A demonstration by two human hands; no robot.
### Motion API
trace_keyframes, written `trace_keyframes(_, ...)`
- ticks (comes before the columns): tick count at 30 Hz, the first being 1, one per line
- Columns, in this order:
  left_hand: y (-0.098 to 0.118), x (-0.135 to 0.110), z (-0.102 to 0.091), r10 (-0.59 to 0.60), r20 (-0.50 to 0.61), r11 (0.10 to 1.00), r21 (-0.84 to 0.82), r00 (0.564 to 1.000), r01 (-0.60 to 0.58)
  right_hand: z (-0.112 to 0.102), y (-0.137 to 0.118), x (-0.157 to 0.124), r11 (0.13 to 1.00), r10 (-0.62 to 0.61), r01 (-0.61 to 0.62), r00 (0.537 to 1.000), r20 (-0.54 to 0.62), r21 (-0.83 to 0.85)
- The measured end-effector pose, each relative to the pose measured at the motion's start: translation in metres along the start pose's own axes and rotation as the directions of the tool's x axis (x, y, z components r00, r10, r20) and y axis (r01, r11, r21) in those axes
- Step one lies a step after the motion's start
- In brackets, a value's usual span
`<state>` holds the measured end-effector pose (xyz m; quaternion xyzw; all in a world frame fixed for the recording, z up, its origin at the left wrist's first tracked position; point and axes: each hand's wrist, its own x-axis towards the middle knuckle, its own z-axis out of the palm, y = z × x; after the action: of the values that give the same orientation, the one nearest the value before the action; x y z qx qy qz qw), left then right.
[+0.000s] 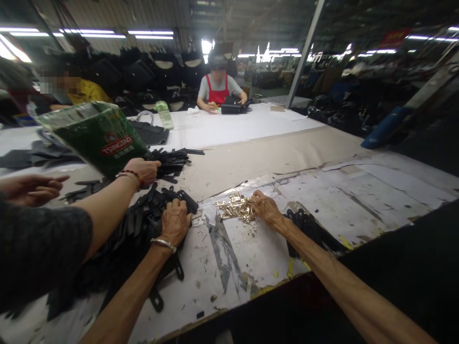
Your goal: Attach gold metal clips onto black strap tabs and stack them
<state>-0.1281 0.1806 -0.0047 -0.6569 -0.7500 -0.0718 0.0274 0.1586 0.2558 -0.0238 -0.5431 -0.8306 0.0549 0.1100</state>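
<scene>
My left hand (175, 220), with a silver bangle on the wrist, is closed on the top of a heap of black straps (129, 239) at the near left of the table. My right hand (264, 208) rests at the right edge of a small pile of gold metal clasps (234, 207), its fingers bent and pinching into the pile. More black straps (308, 229) lie under my right forearm.
A co-worker at my left, in a dark sleeve and a beaded bracelet, has one hand (142, 169) on another bundle of black straps (172, 160) and the other hand (30, 188) open. A green Tsingtao box (96, 136) stands behind. A person in a red apron (218, 88) works at the far end.
</scene>
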Motion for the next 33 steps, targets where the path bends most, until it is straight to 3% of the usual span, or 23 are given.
trace_keyframes(8,0.002,0.008,-0.004,0.038,0.088,0.994,0.103,0.995,-0.046,0.006,-0.011,0.008,0.998,-0.025,0.027,0.999,0.043,-0.054)
trace_keyframes(14,0.0,0.006,0.002,0.1,0.133,0.989,0.093,0.986,-0.113,0.011,-0.004,0.005,0.996,-0.043,0.045,0.999,0.027,-0.082)
trace_keyframes(19,-0.004,0.004,0.004,0.081,0.121,0.995,0.052,0.989,-0.088,0.012,-0.001,-0.003,0.996,0.004,-0.006,1.0,-0.022,-0.089)
trace_keyframes(26,-0.008,0.015,0.004,-0.015,0.034,0.989,-0.147,0.999,0.019,-0.006,0.0,-0.007,0.999,0.045,-0.043,0.991,-0.127,0.02)
trace_keyframes(30,-0.009,0.016,-0.007,-0.083,-0.103,0.939,-0.342,0.991,0.043,-0.026,-0.007,-0.016,0.982,0.109,-0.074,0.972,-0.207,0.171)
trace_keyframes(33,-0.009,0.016,-0.021,-0.126,-0.228,0.865,-0.501,0.965,-0.006,-0.034,-0.016,-0.031,0.948,0.164,-0.096,0.965,-0.207,0.302)
